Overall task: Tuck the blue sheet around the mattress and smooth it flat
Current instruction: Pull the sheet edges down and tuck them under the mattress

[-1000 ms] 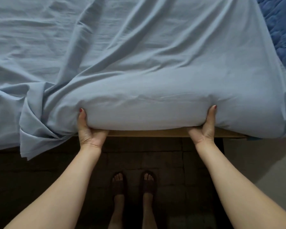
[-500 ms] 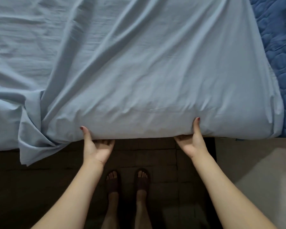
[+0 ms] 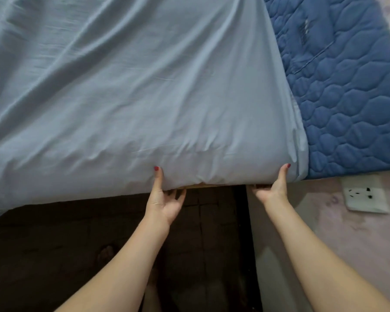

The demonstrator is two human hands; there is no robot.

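1. The blue sheet drapes over the mattress edge.
2. My left hand has its thumb up against it, fingers loosely spread below.
3. My right hand has its fingers tucked underneath, hidden.

A single wide-angle view from the person's head looks steeply down and forward over the near edge of the mattress, close enough that both forearms reach up from the bottom of the frame. The mattress fills the upper half; below its edge lies dark floor, with a wall socket just beneath its right corner
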